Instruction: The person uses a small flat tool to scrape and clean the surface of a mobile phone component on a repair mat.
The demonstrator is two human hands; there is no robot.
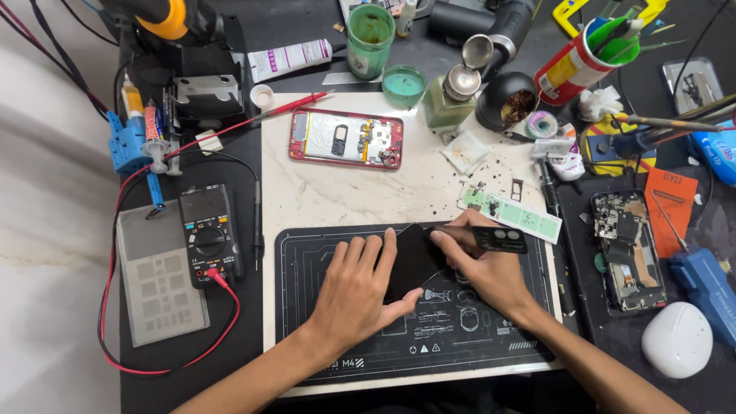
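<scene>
Both hands are on the black phone (414, 261), lying on the dark mat (307, 322): our left hand (356, 295) presses it flat, our right hand (483, 264) pinches its camera edge. Looks like prying the back; next needs a steady lift.

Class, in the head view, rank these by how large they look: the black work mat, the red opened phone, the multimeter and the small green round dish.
1. Black work mat, by far the largest.
2. Red opened phone.
3. Multimeter, close to the phone in size, so this ranking is unsure.
4. Small green round dish, the smallest.
</scene>
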